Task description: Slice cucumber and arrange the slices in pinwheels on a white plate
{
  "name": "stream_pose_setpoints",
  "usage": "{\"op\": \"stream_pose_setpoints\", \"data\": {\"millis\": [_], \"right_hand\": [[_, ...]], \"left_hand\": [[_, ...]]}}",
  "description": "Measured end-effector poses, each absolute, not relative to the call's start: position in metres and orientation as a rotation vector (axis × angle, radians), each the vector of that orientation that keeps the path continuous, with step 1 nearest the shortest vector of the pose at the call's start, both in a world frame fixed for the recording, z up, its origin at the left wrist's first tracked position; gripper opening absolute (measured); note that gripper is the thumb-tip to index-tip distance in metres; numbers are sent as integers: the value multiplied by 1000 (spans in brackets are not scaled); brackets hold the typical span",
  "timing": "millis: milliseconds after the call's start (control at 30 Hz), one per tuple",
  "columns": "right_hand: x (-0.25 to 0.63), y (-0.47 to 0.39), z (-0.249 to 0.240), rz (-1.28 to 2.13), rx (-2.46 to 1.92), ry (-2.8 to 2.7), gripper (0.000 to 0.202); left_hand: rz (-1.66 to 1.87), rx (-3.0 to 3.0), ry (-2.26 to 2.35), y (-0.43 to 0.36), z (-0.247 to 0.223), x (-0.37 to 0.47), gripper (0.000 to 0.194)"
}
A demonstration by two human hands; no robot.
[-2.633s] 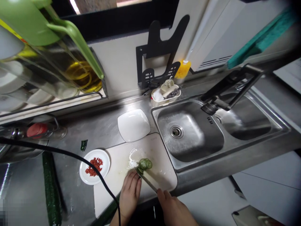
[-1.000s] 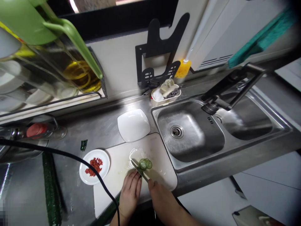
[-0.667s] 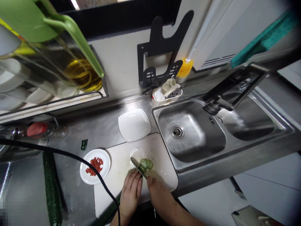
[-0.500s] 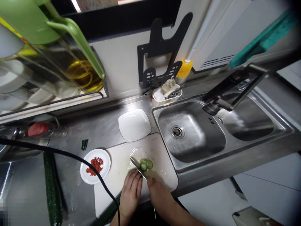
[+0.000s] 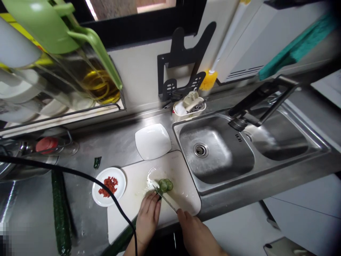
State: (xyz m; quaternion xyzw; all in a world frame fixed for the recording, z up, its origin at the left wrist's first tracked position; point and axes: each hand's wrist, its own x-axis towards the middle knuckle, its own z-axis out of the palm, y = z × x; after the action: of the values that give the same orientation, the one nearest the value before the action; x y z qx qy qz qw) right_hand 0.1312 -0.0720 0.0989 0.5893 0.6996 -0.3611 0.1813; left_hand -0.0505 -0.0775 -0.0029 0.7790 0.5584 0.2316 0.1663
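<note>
My right hand (image 5: 194,229) is wrapped round the handle of a knife (image 5: 167,201). The blade slants up and left over the white cutting board (image 5: 182,167), its tip beside a small cluster of thin cucumber slices (image 5: 165,185). With fingers bent together, my left hand (image 5: 148,215) presses on a cucumber (image 5: 123,239) just left of the blade. The cucumber's dark green length runs back under my left forearm; its cut end is mostly hidden by my fingers.
Left of the board are a white plate of red pieces (image 5: 123,185), a green scrap (image 5: 97,162) and a whole cucumber (image 5: 61,213). Behind it lies a square white plate (image 5: 153,141). The double sink (image 5: 217,149) is on the right. A black cable (image 5: 80,173) crosses the view.
My right hand has drawn the knife back, down and to the right, so its tip sits nearer the slices. My left hand stays on the cucumber. The view has shifted slightly.
</note>
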Motion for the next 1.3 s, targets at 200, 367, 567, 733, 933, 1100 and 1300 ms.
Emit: {"op": "stream_pose_setpoints", "data": {"millis": [200, 367, 567, 733, 933, 1100, 1300], "right_hand": [[134, -78, 104, -1079, 1646, 1918, 54], [132, -74, 109, -1085, 1609, 1876, 53], [130, -66, 116, -1099, 1582, 1834, 53], [129, -64, 116, -1085, 1554, 1861, 52], [129, -68, 108, -999, 1567, 1944, 51], [128, -70, 102, -972, 1601, 2012, 48], [125, -67, 102, -971, 1578, 1990, 47]], "left_hand": [[672, 2222, 1615, -80, -5, -51, 25], [664, 2240, 1606, -80, -5, -51, 25], [663, 2234, 1605, -79, -4, -50, 24], [673, 2228, 1605, -78, -3, -50, 24], [679, 2239, 1592, -78, -5, -50, 24], [681, 2247, 1586, -78, -6, -50, 25], [676, 2262, 1577, -78, -7, -51, 26]]}}
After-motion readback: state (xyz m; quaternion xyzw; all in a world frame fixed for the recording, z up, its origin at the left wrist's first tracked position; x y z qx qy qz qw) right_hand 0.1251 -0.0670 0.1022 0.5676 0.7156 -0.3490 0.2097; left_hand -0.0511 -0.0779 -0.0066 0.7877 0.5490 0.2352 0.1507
